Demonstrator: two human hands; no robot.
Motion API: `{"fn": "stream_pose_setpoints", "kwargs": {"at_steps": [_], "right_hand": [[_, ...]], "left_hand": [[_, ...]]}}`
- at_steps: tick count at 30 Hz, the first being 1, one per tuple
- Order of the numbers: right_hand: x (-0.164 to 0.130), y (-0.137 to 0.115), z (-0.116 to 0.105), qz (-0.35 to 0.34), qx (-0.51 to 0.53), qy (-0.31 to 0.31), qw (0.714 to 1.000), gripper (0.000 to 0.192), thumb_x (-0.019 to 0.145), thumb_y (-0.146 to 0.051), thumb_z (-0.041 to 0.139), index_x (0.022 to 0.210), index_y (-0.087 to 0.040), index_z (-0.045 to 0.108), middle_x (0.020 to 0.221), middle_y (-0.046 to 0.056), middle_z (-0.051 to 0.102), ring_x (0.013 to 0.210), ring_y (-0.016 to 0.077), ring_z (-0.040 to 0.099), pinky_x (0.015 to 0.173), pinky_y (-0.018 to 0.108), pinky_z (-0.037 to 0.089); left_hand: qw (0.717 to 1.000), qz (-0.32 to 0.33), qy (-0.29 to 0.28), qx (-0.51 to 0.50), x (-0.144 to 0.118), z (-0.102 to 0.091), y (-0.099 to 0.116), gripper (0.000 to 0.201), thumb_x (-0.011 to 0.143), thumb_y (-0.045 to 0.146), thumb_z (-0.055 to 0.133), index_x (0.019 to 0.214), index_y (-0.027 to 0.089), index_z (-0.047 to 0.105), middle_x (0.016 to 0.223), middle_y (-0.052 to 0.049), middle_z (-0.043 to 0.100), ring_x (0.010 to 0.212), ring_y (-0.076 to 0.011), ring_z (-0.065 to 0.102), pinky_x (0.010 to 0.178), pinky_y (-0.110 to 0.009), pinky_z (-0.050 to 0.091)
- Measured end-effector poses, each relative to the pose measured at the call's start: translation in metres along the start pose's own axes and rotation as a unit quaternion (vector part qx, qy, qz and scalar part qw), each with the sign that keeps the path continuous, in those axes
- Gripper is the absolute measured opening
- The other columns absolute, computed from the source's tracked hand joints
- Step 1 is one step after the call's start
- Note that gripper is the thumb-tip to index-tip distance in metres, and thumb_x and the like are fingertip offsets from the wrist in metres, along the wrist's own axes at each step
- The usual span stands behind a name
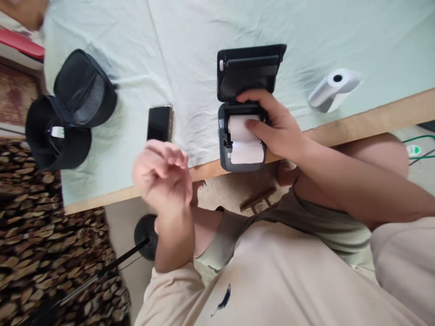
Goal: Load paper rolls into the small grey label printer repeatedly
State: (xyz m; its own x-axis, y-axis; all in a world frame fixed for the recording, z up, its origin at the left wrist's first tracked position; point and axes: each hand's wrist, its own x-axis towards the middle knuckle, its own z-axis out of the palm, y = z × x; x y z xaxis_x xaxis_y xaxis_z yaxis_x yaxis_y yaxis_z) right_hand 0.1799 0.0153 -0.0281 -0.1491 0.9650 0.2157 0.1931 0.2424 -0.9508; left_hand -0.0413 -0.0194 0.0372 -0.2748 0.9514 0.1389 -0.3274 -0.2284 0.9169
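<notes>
A small black thermal printer (223, 156) lies at the table's front edge with its lid (249, 72) swung up and back. Inside it sits a white paper roll (242, 129), its loose end hanging over the front. My right hand (272, 122) grips the printer's right side, with the thumb and a finger spread between the paper roll and the lid hinge. My left hand (165, 174) is raised in front of the table edge, fingers curled in, and nothing shows in it. Just beyond it lies a phone (159, 122), partly covered by this hand.
A second white paper roll (328, 90) stands on the pale tablecloth (190, 54) at right. An open black case (84, 90) with a white tag inside is at left. The wooden table edge (370, 113) runs before my legs. A black stand (146, 235) is below.
</notes>
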Motion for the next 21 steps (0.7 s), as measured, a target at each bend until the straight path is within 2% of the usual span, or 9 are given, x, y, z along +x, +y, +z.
{"fn": "stream_pose_setpoints", "kwargs": {"at_steps": [2, 3, 4, 6, 8, 10, 13, 16, 21], "right_hand": [[0.0, 0.002, 0.002, -0.004, 0.002, 0.007, 1.0, 0.048, 0.088, -0.026, 0.056, 0.136, -0.026, 0.062, 0.142, 0.002, 0.07, 0.134, 0.0256, 0.063, 0.121, 0.046, 0.049], [0.001, 0.003, 0.002, -0.007, 0.002, 0.01, 1.0, 0.048, 0.088, -0.026, 0.056, 0.136, -0.025, 0.063, 0.141, 0.002, 0.07, 0.134, 0.0255, 0.063, 0.121, 0.045, 0.049], [0.001, 0.004, 0.002, -0.01, 0.003, 0.014, 1.0, 0.048, 0.088, -0.026, 0.057, 0.135, -0.024, 0.063, 0.14, 0.003, 0.07, 0.133, 0.0254, 0.063, 0.12, 0.045, 0.05], [0.0, 0.002, 0.001, -0.017, 0.005, 0.02, 1.0, 0.047, 0.087, -0.026, 0.058, 0.134, -0.023, 0.064, 0.138, 0.004, 0.071, 0.131, 0.0249, 0.064, 0.118, 0.043, 0.051], [-0.001, -0.005, 0.0, -0.022, 0.01, 0.017, 1.0, 0.045, 0.088, -0.025, 0.058, 0.132, -0.023, 0.063, 0.135, 0.003, 0.072, 0.127, 0.0237, 0.066, 0.115, 0.042, 0.054], [-0.001, -0.016, 0.001, -0.023, 0.024, 0.011, 0.999, 0.042, 0.089, -0.025, 0.057, 0.131, -0.024, 0.061, 0.134, 0.002, 0.072, 0.125, 0.0221, 0.067, 0.113, 0.04, 0.055], [0.004, -0.035, 0.007, -0.015, 0.048, 0.0, 0.999, 0.04, 0.09, -0.024, 0.054, 0.13, -0.025, 0.058, 0.137, 0.001, 0.07, 0.126, 0.0209, 0.066, 0.115, 0.038, 0.054], [0.018, -0.048, 0.015, 0.003, 0.017, -0.029, 0.999, 0.042, 0.09, -0.02, 0.051, 0.131, -0.028, 0.054, 0.141, 0.0, 0.067, 0.127, 0.0212, 0.065, 0.118, 0.04, 0.052], [0.039, -0.063, 0.013, 0.018, -0.116, -0.076, 0.99, 0.046, 0.09, -0.022, 0.059, 0.135, -0.029, 0.055, 0.134, 0.004, 0.065, 0.129, 0.026, 0.062, 0.113, 0.044, 0.055]], "left_hand": [[0.998, 0.035, -0.057, 0.004, 0.019, -0.002, -0.019, 0.057, 0.061, 0.011, 0.09, 0.045, 0.017, 0.036, 0.056, 0.003, 0.047, 0.042, -0.0042, 0.038, 0.039, -0.019, 0.026], [0.997, 0.027, -0.077, -0.001, 0.026, -0.003, -0.028, 0.053, 0.064, 0.015, 0.086, 0.044, 0.018, 0.037, 0.05, 0.004, 0.04, 0.037, -0.004, 0.029, 0.037, -0.02, 0.02], [0.996, 0.014, -0.093, 0.002, 0.031, -0.003, -0.036, 0.046, 0.066, 0.014, 0.083, 0.044, 0.019, 0.042, 0.046, 0.005, 0.037, 0.037, -0.0047, 0.028, 0.038, -0.021, 0.021], [0.995, -0.002, -0.095, -0.014, 0.033, -0.002, -0.046, 0.032, 0.074, 0.021, 0.077, 0.05, 0.02, 0.057, 0.045, 0.005, 0.038, 0.041, -0.0067, 0.037, 0.044, -0.02, 0.035], [0.997, -0.008, -0.073, -0.034, 0.025, 0.002, -0.052, 0.022, 0.085, 0.03, 0.074, 0.065, 0.02, 0.072, 0.058, 0.002, 0.055, 0.058, -0.0082, 0.055, 0.062, -0.017, 0.05], [0.997, -0.029, -0.062, -0.039, 0.013, 0.009, -0.054, 0.023, 0.091, 0.043, 0.072, 0.086, 0.022, 0.079, 0.086, -0.002, 0.072, 0.086, -0.0113, 0.069, 0.08, -0.017, 0.055], [0.985, -0.14, -0.096, -0.022, -0.002, 0.017, -0.053, 0.039, 0.091, 0.063, 0.068, 0.099, 0.026, 0.076, 0.114, -0.007, 0.077, 0.121, -0.0258, 0.069, 0.095, -0.031, 0.06], [0.971, -0.219, -0.091, -0.027, -0.003, 0.018, -0.053, 0.048, 0.09, 0.074, 0.061, 0.091, 0.027, 0.071, 0.115, -0.011, 0.077, 0.138, -0.0347, 0.061, 0.101, -0.041, 0.061], [0.97, -0.223, -0.041, -0.09, 0.013, 0.014, -0.059, 0.039, 0.094, 0.063, 0.061, 0.095, 0.025, 0.069, 0.113, -0.011, 0.078, 0.141, -0.0338, 0.061, 0.104, -0.041, 0.062]]}}
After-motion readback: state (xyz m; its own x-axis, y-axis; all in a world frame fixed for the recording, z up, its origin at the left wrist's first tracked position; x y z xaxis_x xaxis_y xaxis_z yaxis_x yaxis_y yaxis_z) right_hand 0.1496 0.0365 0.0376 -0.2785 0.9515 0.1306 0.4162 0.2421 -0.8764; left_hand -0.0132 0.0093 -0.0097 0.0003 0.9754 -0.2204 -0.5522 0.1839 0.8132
